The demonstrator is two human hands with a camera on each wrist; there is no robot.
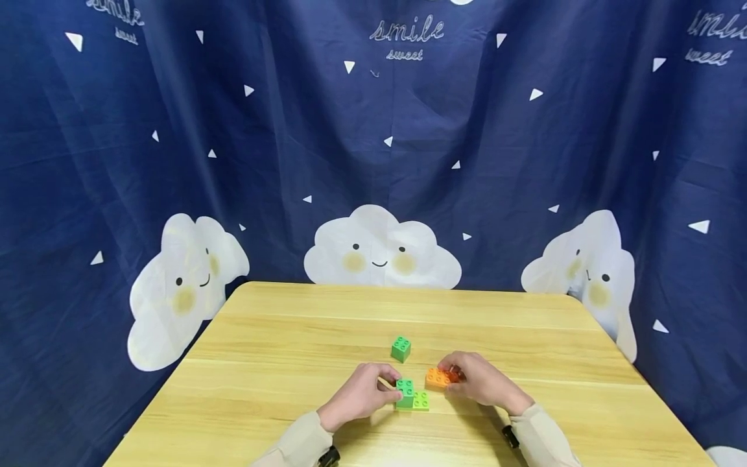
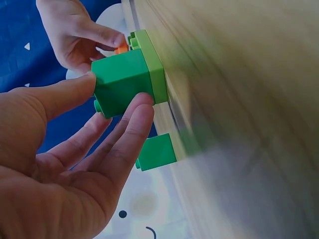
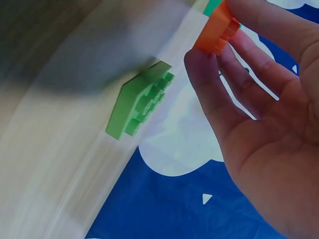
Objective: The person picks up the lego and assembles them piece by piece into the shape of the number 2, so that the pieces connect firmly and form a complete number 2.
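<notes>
My left hand [image 1: 362, 394] pinches a green toy building brick [image 2: 123, 82] between thumb and fingers. That brick stands upright at the left end of a flat lime-green brick [image 1: 421, 403] on the table, whose bare studs show to the right. To the right, my right hand [image 1: 483, 379] grips an orange studded brick [image 1: 438, 378] by its right side. In the right wrist view the orange brick [image 3: 215, 27] lies between thumb and fingertips, partly covered by them. A second green brick [image 1: 401, 349] sits a little farther back, touched by neither hand.
The wooden table [image 1: 292, 337] has its far edge against a dark blue curtain [image 1: 327, 130] with white clouds and triangles. Dark bands [image 1: 329, 456] circle both wrists near the light sleeves [image 1: 300, 441].
</notes>
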